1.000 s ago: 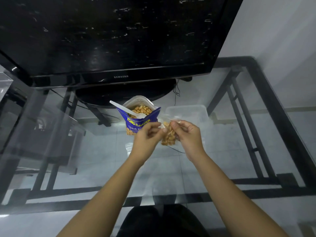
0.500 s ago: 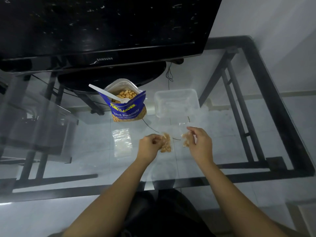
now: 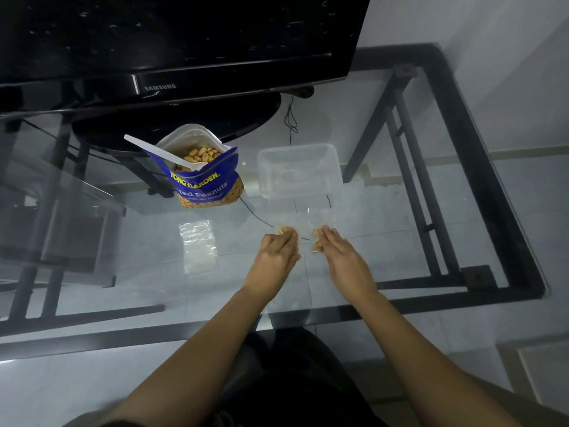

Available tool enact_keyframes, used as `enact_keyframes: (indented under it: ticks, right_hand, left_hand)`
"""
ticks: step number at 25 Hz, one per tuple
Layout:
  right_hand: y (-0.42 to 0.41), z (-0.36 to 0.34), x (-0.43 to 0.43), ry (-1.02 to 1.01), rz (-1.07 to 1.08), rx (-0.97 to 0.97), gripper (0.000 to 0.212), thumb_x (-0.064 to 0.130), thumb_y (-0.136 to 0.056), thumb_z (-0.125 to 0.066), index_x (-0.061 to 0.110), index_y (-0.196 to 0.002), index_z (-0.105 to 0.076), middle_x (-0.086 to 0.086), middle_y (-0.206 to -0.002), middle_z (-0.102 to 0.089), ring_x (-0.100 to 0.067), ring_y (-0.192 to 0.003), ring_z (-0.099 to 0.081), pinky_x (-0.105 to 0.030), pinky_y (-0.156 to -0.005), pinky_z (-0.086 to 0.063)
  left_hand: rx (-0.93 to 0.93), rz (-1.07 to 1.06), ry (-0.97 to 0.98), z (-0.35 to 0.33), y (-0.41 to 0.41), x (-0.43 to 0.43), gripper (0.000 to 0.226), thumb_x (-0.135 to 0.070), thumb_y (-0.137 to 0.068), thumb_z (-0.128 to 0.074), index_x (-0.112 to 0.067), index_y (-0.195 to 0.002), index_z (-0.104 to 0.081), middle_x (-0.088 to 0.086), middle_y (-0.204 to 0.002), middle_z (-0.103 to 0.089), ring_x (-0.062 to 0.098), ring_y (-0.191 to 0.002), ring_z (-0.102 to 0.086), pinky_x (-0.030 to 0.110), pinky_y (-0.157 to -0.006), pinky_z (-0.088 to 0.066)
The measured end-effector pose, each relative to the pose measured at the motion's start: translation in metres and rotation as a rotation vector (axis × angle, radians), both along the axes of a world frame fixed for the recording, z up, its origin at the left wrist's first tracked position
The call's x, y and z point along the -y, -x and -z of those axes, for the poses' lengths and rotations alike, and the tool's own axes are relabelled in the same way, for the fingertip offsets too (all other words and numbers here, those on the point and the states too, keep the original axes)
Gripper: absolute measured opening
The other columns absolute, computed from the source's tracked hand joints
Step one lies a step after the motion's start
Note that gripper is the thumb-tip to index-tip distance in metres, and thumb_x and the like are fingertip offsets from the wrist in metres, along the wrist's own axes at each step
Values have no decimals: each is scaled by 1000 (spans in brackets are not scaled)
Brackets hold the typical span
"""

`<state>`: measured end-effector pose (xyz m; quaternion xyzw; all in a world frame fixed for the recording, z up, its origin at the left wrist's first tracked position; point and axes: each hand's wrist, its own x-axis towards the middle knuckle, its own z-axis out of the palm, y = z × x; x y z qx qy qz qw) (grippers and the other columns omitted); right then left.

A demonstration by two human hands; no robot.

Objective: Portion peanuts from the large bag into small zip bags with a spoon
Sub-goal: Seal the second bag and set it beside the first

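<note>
Peanuts (image 3: 316,246) lie loose inside a small clear plastic zip bag (image 3: 320,221) stretched low over the glass table (image 3: 400,241) between the hands. The left hand (image 3: 278,254) curls its fingers onto the bag's left end and pinches it. The right hand (image 3: 341,260) lays fairly straight fingers on the right end, and I cannot tell whether its thumb pinches underneath. The film looks thin, limp and slick, and the load is probably light. The nuts would likely roll to whichever end dips, so the firmer zip strip or its corners seem the better hold, not the belly. Beyond the left hand stands the large blue foil bag of peanuts (image 3: 209,183), open, with a white plastic spoon (image 3: 160,152) resting in its mouth. Just beyond the right hand sits a clear rectangular plastic tub (image 3: 298,171). To the left of the left hand a flat, empty clear zip bag (image 3: 198,241) lies on the glass. A second ago both hands pinched the filled bag's top, raised before the blue bag. Half a second ago they had lowered it and drawn well apart. Now they are closer together, nearer the tub, while blue bag and spoon look unchanged.
</note>
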<state>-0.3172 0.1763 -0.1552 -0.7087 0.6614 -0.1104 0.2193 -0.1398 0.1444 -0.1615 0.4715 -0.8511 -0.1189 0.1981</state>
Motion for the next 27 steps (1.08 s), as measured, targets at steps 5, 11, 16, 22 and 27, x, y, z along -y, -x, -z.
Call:
enact_keyframes:
  ticks: [5,11,16,22,27]
  right_hand:
    - [2,-7,-2,25,-7,0,46,-5,-90,-46,4,-135,-43,-12,-144,-41,-29,-135,-37,-40,-110,-28]
    - [-45,-25,12,164,-91,90,40,-3,-85,-55,0,-124,-55,-16,-132,-55,-31,-122,-52,-47,-105,-28]
    - [-127,-34,40,51,-206,194,40,16,-97,-42,5,-136,-43,-10,-143,-44,-23,-133,-40,-32,-112,-25]
    - [-184,-22,69,-127,-261,91,55,26,-97,-45,12,-145,-24,-5,-153,-26,-19,-139,-25,-28,-111,-26]
    - [-193,-16,68,-108,-162,132,50,22,-91,-56,11,-137,-40,-6,-142,-42,-21,-130,-37,-29,-106,-34]
  left_hand:
    - [-121,-31,-48,-7,18,1,38,-23,-82,-53,3,-108,-65,19,-109,-67,18,-93,-43,26,-89,-41]
    - [-55,-158,5,-22,-70,20,43,-26,-85,-51,6,-112,-62,23,-114,-65,26,-98,-53,30,-87,-45]
    - [108,-272,-107,-25,-151,28,41,-12,-79,-69,5,-115,-60,26,-119,-61,43,-99,-61,45,-86,-51]
    - [169,-214,-267,-16,-174,38,54,-13,-79,-71,3,-127,-52,25,-130,-54,43,-115,-53,48,-97,-45]
    - [56,-193,-301,-16,-175,42,37,-12,-80,-69,-1,-114,-61,21,-131,-54,38,-119,-51,40,-100,-41]
